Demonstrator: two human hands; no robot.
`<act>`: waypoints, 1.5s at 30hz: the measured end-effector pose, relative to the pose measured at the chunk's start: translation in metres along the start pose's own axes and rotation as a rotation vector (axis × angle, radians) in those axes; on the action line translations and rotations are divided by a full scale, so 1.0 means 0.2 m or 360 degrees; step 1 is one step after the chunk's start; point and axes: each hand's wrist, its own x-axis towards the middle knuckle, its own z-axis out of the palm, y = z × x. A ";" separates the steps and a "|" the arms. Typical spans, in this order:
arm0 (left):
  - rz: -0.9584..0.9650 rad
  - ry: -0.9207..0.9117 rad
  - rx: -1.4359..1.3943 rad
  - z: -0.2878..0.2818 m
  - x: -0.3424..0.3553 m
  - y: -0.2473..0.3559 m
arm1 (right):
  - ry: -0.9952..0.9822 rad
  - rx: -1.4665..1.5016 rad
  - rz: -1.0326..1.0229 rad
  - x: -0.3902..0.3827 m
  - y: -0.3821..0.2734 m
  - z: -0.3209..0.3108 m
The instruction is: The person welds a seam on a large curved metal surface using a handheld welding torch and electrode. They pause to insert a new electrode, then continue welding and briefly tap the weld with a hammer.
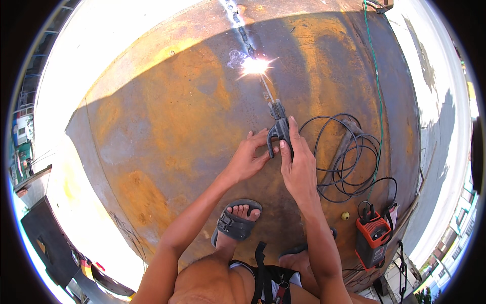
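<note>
My right hand is wrapped round a black welding electrode holder, thumb and fingers along its body. At the holder's lever, my left hand has its fingers around the lower end; how firmly they press is hard to see. A thin welding rod runs from the jaws up to a bright arc with sparks and a wisp of smoke. Beyond the arc, a dark weld bead stretches away along the rusty steel plate. Glare hides the rod's tip.
Coiled black cable lies right of my right hand, over a dark flat bar. An orange-and-black welding machine stands at the lower right, near a small yellow round thing. A green cord runs along the right. My sandalled foot rests on the plate.
</note>
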 end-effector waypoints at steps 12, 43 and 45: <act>0.0018 0.0038 -0.0001 0.01 0.00 0.02 | 0.0137 0.0159 -0.0086 -0.02 0.01 0.00; 0.0020 -0.0088 0.0178 0.02 -0.02 0.02 | 0.0063 0.0138 -0.0003 -0.07 0.04 0.00; 0.0101 -0.0072 0.0193 0.01 -0.03 -0.01 | 0.0100 0.0151 -0.0030 -0.07 0.03 0.00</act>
